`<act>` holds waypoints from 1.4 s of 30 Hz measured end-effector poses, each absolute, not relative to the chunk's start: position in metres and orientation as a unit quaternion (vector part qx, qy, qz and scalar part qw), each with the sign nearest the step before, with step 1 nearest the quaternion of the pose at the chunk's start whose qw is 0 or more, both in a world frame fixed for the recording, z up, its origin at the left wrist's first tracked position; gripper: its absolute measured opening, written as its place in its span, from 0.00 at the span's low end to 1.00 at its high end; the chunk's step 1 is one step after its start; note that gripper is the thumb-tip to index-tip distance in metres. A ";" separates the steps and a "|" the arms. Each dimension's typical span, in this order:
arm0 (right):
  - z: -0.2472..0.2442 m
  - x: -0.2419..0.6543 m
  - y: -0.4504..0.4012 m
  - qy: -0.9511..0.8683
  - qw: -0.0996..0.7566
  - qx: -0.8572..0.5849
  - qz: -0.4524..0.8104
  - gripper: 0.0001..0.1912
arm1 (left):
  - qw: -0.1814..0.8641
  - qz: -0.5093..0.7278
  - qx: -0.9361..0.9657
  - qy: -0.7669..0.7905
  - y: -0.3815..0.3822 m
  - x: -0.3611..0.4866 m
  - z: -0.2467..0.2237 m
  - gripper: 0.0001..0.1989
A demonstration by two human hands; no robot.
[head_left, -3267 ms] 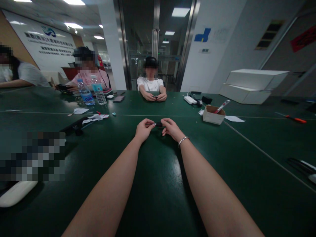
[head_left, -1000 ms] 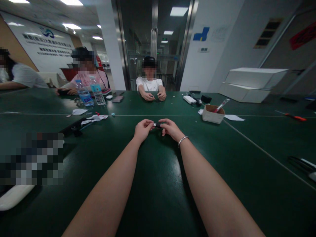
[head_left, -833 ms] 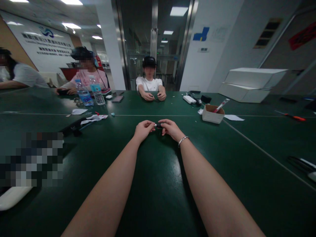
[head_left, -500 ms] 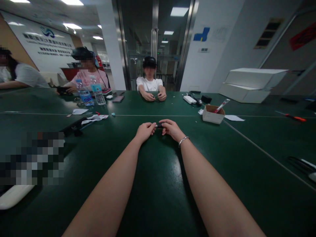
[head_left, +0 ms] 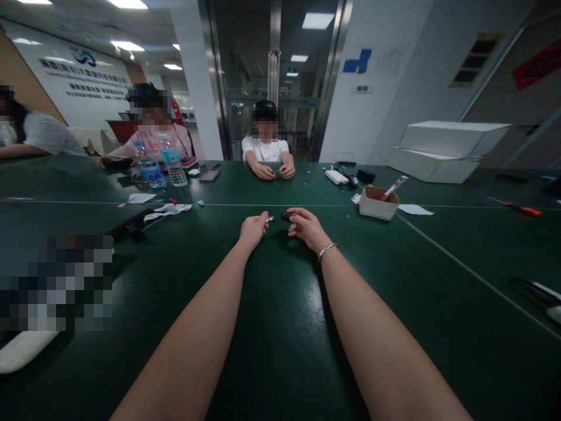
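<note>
Above the green table, my left hand (head_left: 254,231) pinches a small piece with a shiny silver end (head_left: 270,219) that points right. My right hand (head_left: 307,228), with a silver bracelet (head_left: 326,250) on the wrist, grips a short black cylindrical piece (head_left: 286,216) like a cap between thumb and fingers. A narrow gap separates the silver end from the black piece. Both are too small for me to tell their exact kind, and my fingers hide part of each.
On the green table (head_left: 280,327) stand water bottles (head_left: 174,166) at the back left and a small open box (head_left: 377,209) at right. A screwdriver (head_left: 521,207) lies far right. White boxes (head_left: 438,166) are stacked behind. A person (head_left: 265,149) sits opposite.
The two pieces were together between my hands and are now apart. My left hand has shifted slightly left, exposing the silver end; my right hand has risen slightly with the black piece.
</note>
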State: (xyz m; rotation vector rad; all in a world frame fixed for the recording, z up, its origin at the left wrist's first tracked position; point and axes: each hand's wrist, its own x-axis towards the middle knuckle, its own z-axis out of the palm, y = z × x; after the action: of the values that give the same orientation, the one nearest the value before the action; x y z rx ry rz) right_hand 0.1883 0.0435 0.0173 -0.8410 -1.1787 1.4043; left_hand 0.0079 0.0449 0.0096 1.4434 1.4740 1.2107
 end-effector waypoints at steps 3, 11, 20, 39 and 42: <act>0.018 0.187 0.043 -0.506 0.516 -0.357 0.591 0.12 | 0.365 0.469 0.573 0.564 0.046 0.007 0.007 0.23; 0.018 0.187 0.042 -0.529 0.485 -0.352 0.601 0.13 | 0.347 0.448 0.607 0.557 0.046 0.008 0.003 0.24; 0.014 0.186 0.048 -0.516 0.491 -0.359 0.603 0.09 | 0.320 0.436 0.628 0.561 0.044 0.008 0.004 0.25; 0.015 0.188 0.046 -0.532 0.481 -0.337 0.610 0.13 | 0.315 0.418 0.624 0.580 0.042 0.009 0.009 0.25; 0.015 0.188 0.045 -0.535 0.478 -0.334 0.612 0.13 | 0.305 0.416 0.626 0.585 0.040 0.010 0.011 0.25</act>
State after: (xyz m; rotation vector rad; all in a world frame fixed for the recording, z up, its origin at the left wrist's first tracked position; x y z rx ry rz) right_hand 0.1884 0.0451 0.0152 -0.8165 -1.3056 1.4936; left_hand 0.0096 0.0404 0.0111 1.6581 1.5489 1.1015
